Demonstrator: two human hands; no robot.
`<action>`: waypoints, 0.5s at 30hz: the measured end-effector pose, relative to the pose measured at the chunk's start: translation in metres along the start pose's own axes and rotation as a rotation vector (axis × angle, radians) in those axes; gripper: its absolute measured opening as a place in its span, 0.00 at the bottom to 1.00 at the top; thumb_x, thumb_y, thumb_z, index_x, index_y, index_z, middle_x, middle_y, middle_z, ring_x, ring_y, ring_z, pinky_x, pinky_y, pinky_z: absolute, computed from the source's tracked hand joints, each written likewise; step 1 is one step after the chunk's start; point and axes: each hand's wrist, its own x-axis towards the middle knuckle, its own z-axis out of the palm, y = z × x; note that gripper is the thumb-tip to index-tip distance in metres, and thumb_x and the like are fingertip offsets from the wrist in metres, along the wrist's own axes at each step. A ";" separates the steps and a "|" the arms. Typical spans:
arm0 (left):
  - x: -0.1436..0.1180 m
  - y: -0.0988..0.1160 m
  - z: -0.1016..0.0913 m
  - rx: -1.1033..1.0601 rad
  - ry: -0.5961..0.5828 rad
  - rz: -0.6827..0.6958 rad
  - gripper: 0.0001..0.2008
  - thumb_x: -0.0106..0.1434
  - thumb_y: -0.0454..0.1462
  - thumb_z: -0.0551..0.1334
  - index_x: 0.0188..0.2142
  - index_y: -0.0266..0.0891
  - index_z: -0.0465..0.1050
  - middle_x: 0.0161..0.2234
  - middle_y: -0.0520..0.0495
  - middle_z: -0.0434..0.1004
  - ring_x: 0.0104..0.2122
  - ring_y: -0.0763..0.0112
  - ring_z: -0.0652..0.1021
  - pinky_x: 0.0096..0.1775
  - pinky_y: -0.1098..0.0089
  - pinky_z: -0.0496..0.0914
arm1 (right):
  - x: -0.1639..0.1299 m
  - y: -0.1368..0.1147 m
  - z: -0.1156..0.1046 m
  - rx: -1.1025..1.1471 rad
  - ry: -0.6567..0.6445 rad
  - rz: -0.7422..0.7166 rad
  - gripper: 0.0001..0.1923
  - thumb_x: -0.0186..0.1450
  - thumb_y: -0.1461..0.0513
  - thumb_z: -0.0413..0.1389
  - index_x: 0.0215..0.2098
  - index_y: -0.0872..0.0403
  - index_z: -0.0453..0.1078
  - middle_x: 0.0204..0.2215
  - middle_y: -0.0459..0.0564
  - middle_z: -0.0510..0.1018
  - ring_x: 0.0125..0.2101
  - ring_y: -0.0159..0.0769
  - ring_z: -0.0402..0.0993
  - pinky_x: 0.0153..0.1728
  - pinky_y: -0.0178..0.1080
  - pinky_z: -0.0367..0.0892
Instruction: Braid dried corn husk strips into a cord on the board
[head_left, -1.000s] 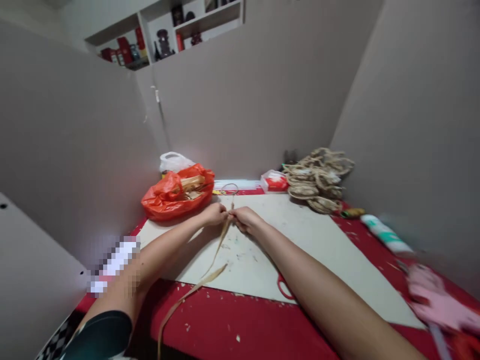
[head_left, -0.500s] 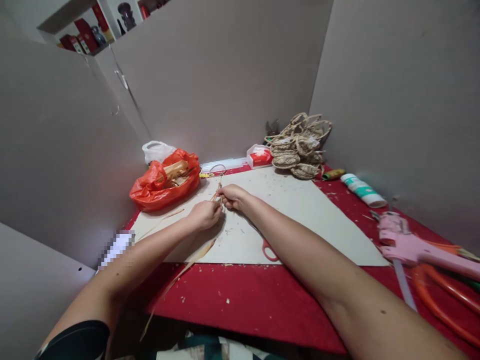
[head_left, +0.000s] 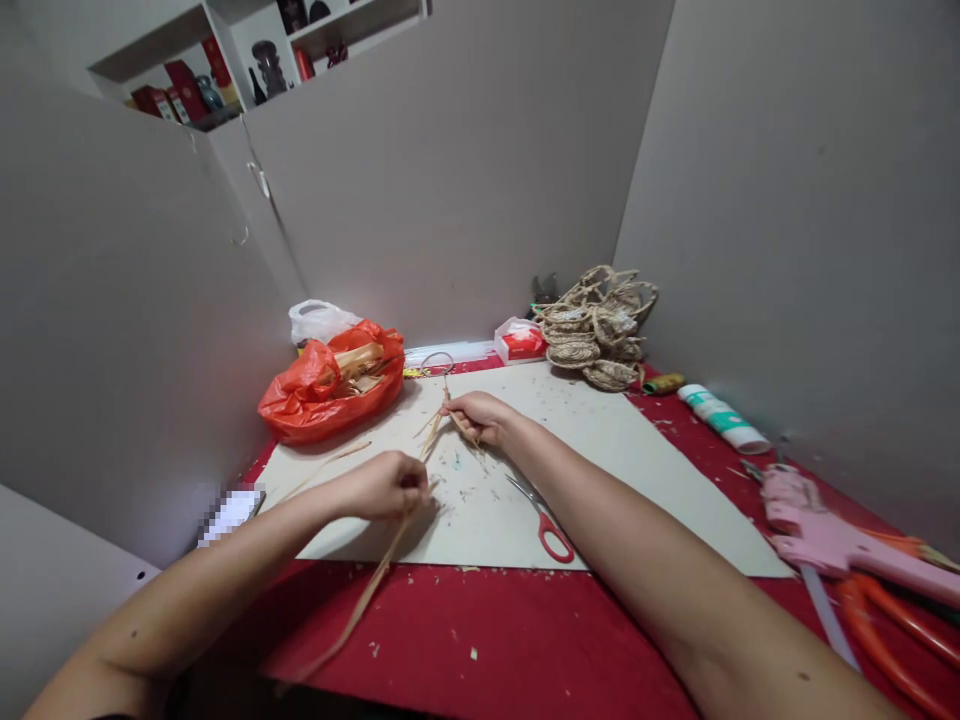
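Note:
My right hand [head_left: 480, 416] is closed in a pinch on thin straw-coloured plant-fibre strands [head_left: 430, 440] above the white sheet [head_left: 630, 480]. From this pinch a short narrow strand runs up toward a metal ring [head_left: 438, 362]. My left hand [head_left: 391, 484], lower and to the left, has its fingers closed around a long dry fibre strip [head_left: 369, 592]. The strip's tail trails down over the table's front edge. Red-handled scissors [head_left: 553, 540] lie beside my right forearm, blades pointing up and left. Fingers hide where the strands meet.
An orange-red plastic bag [head_left: 300, 412] of dry husks sits at the back left. Coiled woven straw pieces [head_left: 574, 352] are piled at the back right. A pink glue gun [head_left: 832, 535] and orange-handled tool [head_left: 885, 640] lie right. Fibre scraps litter the sheet.
My left hand has moved away from my right hand, down and left, drawing the strip out. The right hand still pinches the strands. The view has tilted upward slightly, and the scissors now show fully.

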 end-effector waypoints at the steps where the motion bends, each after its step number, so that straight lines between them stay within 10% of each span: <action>1: 0.004 0.000 -0.007 -0.143 0.012 -0.020 0.05 0.56 0.37 0.58 0.28 0.36 0.68 0.20 0.53 0.69 0.19 0.77 0.68 0.25 0.75 0.62 | 0.000 0.000 0.000 0.004 -0.012 0.005 0.13 0.67 0.68 0.46 0.23 0.57 0.60 0.10 0.33 0.47 0.10 0.19 0.38 0.09 0.24 0.38; 7: 0.046 -0.020 -0.019 -0.533 0.068 -0.075 0.16 0.57 0.46 0.60 0.33 0.32 0.72 0.30 0.45 0.76 0.24 0.73 0.75 0.28 0.71 0.67 | 0.004 0.003 -0.004 0.009 -0.074 0.017 0.13 0.65 0.69 0.46 0.23 0.56 0.58 0.10 0.33 0.46 0.10 0.20 0.36 0.09 0.24 0.37; 12: 0.093 -0.028 -0.019 -0.568 0.573 -0.059 0.08 0.60 0.36 0.58 0.36 0.34 0.71 0.28 0.50 0.74 0.27 0.77 0.72 0.31 0.76 0.66 | 0.009 0.003 -0.007 -0.001 -0.084 -0.014 0.11 0.64 0.69 0.47 0.23 0.56 0.59 0.09 0.33 0.47 0.09 0.20 0.37 0.09 0.24 0.37; 15: 0.119 -0.024 -0.022 -0.671 0.440 -0.100 0.08 0.61 0.34 0.54 0.30 0.32 0.70 0.25 0.48 0.72 0.21 0.78 0.70 0.25 0.76 0.64 | 0.009 0.002 -0.010 -0.025 -0.102 -0.032 0.10 0.62 0.68 0.49 0.23 0.56 0.59 0.09 0.34 0.51 0.09 0.20 0.39 0.09 0.24 0.38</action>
